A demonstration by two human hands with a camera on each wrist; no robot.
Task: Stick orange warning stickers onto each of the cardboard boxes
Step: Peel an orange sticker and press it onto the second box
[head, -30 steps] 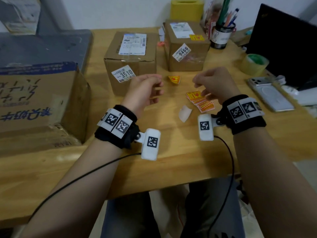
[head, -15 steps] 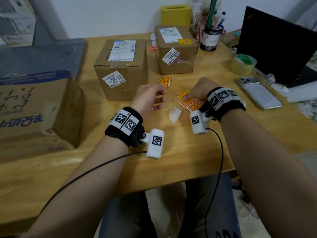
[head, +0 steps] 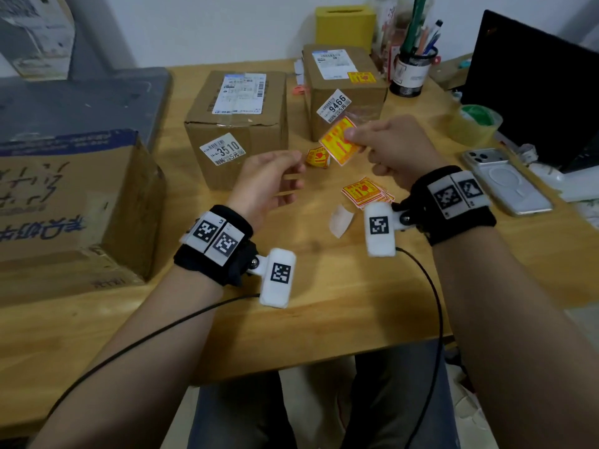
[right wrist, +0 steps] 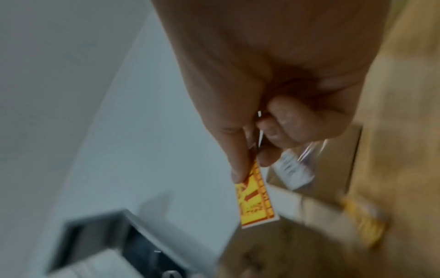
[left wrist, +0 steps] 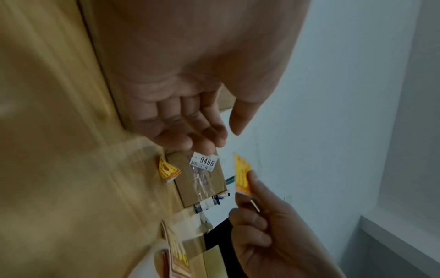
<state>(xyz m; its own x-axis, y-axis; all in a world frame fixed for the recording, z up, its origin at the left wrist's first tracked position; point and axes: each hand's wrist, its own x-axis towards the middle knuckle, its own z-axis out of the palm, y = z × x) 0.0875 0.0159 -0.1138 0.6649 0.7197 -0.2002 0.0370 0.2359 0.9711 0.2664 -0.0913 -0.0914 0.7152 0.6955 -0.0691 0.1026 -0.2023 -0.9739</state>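
My right hand [head: 358, 139] pinches an orange warning sticker [head: 338, 141] [right wrist: 256, 199] [left wrist: 241, 175] by one edge and holds it above the table. My left hand [head: 285, 176] [left wrist: 214, 135] hovers just left of it, fingers loosely curled and holding nothing. A stack of orange stickers [head: 366, 192] lies on the wooden table [head: 308, 306] below my right hand. The box marked 3510 [head: 240, 128] stands behind my left hand. The box marked 9466 [head: 346, 89] behind the held sticker carries an orange sticker [head: 361, 77] on its top. A big cardboard box [head: 68, 202] sits at the left.
A folded orange sticker [head: 319, 157] and a white backing scrap [head: 340, 220] lie on the table. At the right are a phone [head: 505, 181], a tape roll [head: 476, 123], a pen cup [head: 413, 69] and a dark laptop [head: 531, 89]. A yellow box [head: 345, 25] stands at the back.
My right hand went down to the sticker stack, took one sticker and lifted it up toward the left hand. The left hand stayed near the same spot.
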